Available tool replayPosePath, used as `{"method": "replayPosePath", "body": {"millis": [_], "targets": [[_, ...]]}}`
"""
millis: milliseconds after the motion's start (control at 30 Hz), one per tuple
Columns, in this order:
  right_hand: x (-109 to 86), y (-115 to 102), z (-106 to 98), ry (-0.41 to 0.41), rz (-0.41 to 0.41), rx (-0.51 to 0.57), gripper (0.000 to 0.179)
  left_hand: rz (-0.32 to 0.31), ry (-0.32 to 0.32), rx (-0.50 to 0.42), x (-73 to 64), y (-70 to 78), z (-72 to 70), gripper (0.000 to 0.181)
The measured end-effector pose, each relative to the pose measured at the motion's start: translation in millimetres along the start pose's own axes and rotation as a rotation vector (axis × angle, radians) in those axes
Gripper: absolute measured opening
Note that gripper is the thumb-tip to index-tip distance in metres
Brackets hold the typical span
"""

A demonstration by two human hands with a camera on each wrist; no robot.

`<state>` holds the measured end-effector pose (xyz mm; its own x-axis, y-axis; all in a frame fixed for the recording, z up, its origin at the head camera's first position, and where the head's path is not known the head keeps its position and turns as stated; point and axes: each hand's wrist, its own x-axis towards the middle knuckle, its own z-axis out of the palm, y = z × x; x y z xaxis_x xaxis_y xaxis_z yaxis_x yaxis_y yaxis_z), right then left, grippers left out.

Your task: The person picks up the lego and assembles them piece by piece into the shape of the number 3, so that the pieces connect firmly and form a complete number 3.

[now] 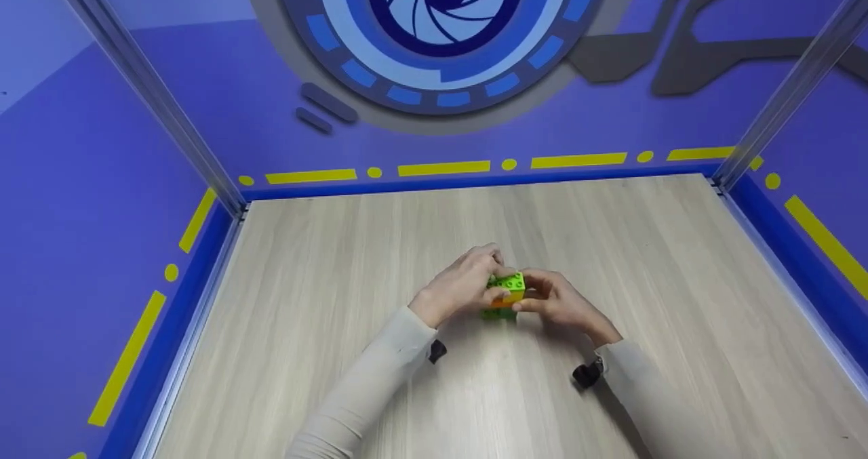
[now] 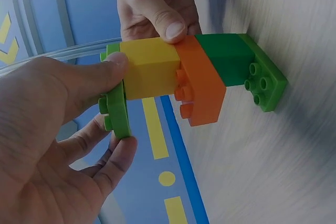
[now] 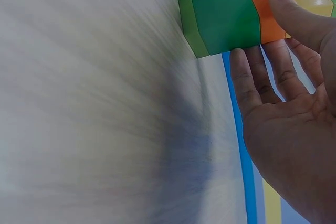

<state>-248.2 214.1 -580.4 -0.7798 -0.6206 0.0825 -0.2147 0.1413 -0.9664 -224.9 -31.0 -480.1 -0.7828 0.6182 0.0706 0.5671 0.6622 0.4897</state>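
Both hands hold a stack of toy building bricks upright at the middle of the table. In the left wrist view a flat light green brick (image 2: 121, 114) caps a yellow brick (image 2: 152, 69). Beneath these come an orange brick (image 2: 205, 90), a dark green brick (image 3: 228, 22) and a light green base brick (image 2: 270, 85). My left hand (image 1: 462, 284) pinches the top light green brick between thumb and fingers. From the other side my right hand (image 1: 563, 302) grips the stack, its thumb on the orange brick and its fingers behind.
The wood-grain table (image 1: 325, 262) stretches around the hands. A blue-purple panel (image 1: 196, 100) with yellow dashes rises at the back, and similar panels stand on both sides. Metal posts (image 1: 780, 100) mark the back corners.
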Motion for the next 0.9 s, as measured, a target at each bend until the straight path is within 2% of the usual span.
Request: {"method": "replayPosePath", "body": {"millis": [167,367,533,733,900], "targets": [[-1.3,-0.7,-1.2,0.001,0.0,0.003,0.043,-0.016,-0.001,-0.033,0.3,-1.7,1.5,0.04],[-0.4,-0.5,-0.6,0.007,0.002,0.011,0.043,0.033,0.021,-0.063,-0.2,-9.6,4.5,0.041],[-0.3,-0.4,1.0,0.0,0.008,0.003,0.042,0.049,0.048,-0.118,-5.7,-18.0,8.5,0.048],[-0.9,0.1,2.3,0.011,0.019,0.014,0.042,0.021,0.08,-0.129,-13.2,-20.9,7.3,0.061],[-2.4,-1.8,4.2,0.033,0.038,0.017,0.046,-0.024,0.094,-0.144,-20.7,-26.1,13.8,0.064]]}}
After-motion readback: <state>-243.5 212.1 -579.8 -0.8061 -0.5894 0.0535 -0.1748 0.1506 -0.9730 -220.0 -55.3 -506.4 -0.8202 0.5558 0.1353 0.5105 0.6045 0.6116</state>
